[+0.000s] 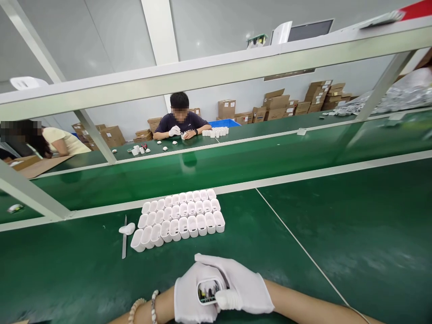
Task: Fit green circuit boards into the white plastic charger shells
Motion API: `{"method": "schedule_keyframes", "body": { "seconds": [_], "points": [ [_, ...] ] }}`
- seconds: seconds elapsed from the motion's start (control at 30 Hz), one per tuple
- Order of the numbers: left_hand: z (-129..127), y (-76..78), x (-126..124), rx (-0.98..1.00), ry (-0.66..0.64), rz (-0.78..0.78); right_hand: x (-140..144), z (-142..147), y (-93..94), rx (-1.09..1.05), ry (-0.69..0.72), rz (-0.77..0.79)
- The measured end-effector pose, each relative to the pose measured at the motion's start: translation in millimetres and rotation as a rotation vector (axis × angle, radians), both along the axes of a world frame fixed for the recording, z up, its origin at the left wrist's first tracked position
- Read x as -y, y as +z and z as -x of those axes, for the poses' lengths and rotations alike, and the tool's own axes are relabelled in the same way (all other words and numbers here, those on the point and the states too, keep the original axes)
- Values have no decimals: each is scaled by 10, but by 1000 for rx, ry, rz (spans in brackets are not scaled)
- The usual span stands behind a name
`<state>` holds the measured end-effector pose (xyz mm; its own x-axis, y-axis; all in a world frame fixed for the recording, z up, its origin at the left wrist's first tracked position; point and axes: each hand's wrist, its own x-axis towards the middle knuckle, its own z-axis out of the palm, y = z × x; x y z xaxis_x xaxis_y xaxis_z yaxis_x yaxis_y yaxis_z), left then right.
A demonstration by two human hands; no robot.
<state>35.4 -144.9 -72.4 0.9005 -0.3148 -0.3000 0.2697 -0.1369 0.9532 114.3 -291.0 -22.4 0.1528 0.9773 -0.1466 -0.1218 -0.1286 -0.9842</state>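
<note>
I held a small white plastic charger shell with its open end showing dark parts [208, 290] low over the green counter [337, 234], my gloved left grip [189, 299] wrapped round it, my gloved right grip [243, 288] pinching its edge. Rows of empty white plastic shells [180, 219] stood beyond, a flat grey metal strip [124, 236] beside them.

Both hands [219, 292] hide most of the white casing [208, 290] — forearms cropped (bottom edge).

bright even overhead light | soft shadows | belt glare | wide-angle edge bending, sharp focus
</note>
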Motion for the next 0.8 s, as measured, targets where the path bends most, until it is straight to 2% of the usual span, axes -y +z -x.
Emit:
{"method": "schedule_keyframes", "body": {
  "seconds": [0.07, 0.17, 0.27, 0.33, 0.43, 0.57, 0.8],
  "points": [
    [32, 72, -11, -24, -4, 25, 31, -49, 24, 147, -50, -61],
    [106, 222, -30, -9, 3, 67, 39, -121, 46, 365, -149, -69],
    [150, 289, -44, -26, 16, 108, 26, -164, 52, 445, -129, -128],
    [155, 243, -59, -74, 39, 111, 20, -169, 65, 531, -92, -164],
    [146, 94, -93, -128, 63, 93, 20, -150, 93, 752, -41, -191],
    [129, -85, -132, -200, 47, 91, 20, -121, 82, 1005, -40, -206],
    [75, -217, -125, -320, -1, 86, -41, -98, 21, 987, -100, -176]
  ]
}}
